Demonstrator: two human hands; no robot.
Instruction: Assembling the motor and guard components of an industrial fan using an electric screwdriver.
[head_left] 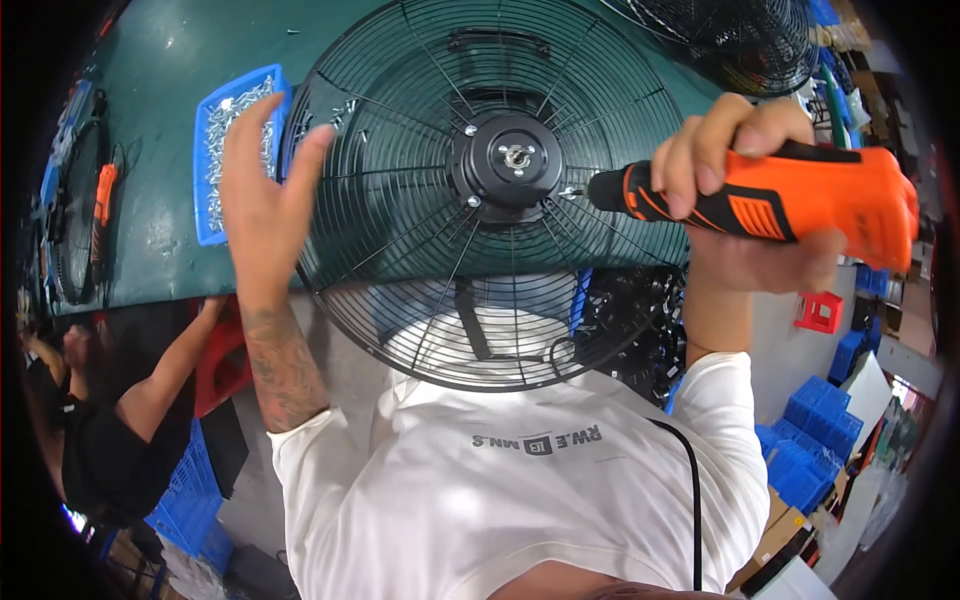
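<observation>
A round black wire fan guard (510, 388) overhangs the near edge of the green table, and a black motor (508, 165) is at its centre. My right hand (703, 160) is wrapped around an orange and black power screwdriver (845, 200), held sideways over the guard's right part. Its tip points left, with a small shiny screw (571, 193) at the motor's right edge; whether they touch, I cannot tell. Over the guard's left rim, my left hand (268, 200) is empty, thumb and fingers apart. It partly hides a blue tray (203, 190) full of screws.
Loose screws (345, 112) show through the guard's wires. More black wire guards (735, 45) stand at the far right. Another orange tool (103, 200) lies on the table's left, near a co-worker's arm (165, 385). Blue crates (820, 425) and a red stool (820, 312) are on the right.
</observation>
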